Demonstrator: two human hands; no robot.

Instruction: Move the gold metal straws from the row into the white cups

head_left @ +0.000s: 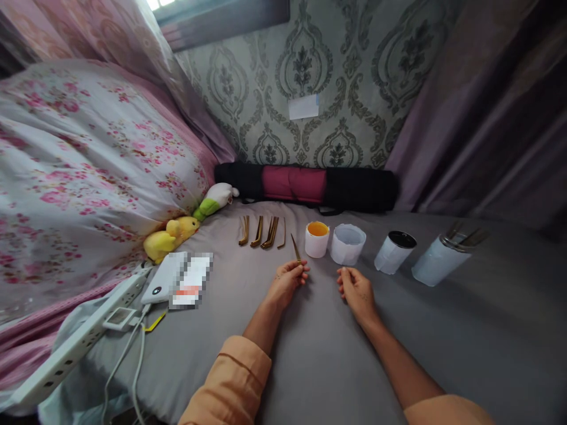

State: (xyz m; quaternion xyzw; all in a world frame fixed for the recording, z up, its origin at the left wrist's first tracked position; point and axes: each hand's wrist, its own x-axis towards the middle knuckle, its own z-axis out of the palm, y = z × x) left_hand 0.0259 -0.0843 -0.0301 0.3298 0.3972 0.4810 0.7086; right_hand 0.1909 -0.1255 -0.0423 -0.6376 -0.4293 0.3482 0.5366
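My left hand (289, 280) is closed around the lower end of a thin gold-brown rod (295, 246), which points up and away. Left of it, similar rods (268, 232) with bent near ends lie in small groups, and a single one (282, 234) lies apart. My right hand (357, 294) is closed, thumb against curled fingers; whatever may be inside is hidden. Just beyond it stands a white-wrapped open cup (348, 252). Beside that cup is another white-wrapped cup with a yellow-orange inside (316, 243).
To the right are a tilted-looking white-wrapped can (390, 260) with a dark top and a wrapped jar (436, 268) with thin sticks. A black and maroon bag (295, 184) lies along the wall. Left are plush toys (170, 237), a white box (166, 276) and a power strip (82, 341).
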